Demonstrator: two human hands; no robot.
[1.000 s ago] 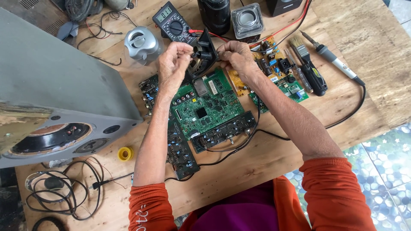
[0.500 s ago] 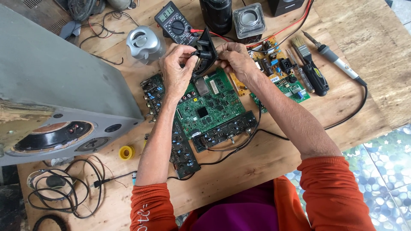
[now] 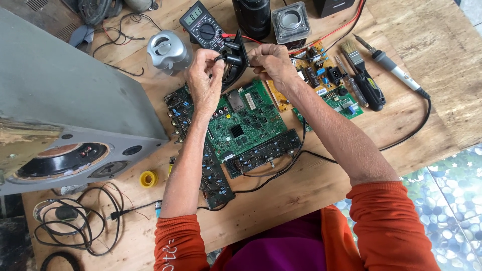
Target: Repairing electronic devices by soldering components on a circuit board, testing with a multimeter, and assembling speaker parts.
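While both arms reach far over the bench, the left hand (image 3: 205, 75) and right hand (image 3: 270, 62) meet on a small black speaker (image 3: 233, 57) held up above the boards. Left hand: fingers closed, pinching the speaker's left edge. Right hand: fingers curled shut on its right side; whether they also grip a wire there cannot be told. Speaker sits tilted on edge, between the two hands, clear of the table.

Directly below the hands: green board (image 3: 243, 120), flat on the table, with a dark heatsink near its middle. Near edge of it touches a long dark board (image 3: 263, 154); another dark strip board (image 3: 213, 173) runs along the left forearm. A black cable (image 3: 281, 173) loops along the near side of these.

Just far of the hands: multimeter (image 3: 203, 25), display lit, red lead (image 3: 341, 27) running right. Left of it, a silver round speaker (image 3: 168, 50). Far right of it, a clear square speaker (image 3: 291, 20).

Right of the right hand: yellow-and-green board (image 3: 326, 83), then brush (image 3: 364, 75) and soldering iron (image 3: 396, 73), lying side by side.

Left side: large grey speaker cabinet (image 3: 65, 95), lying on its side. Near it, a yellow solder reel (image 3: 148, 178) and a coil of black wire (image 3: 75, 221).
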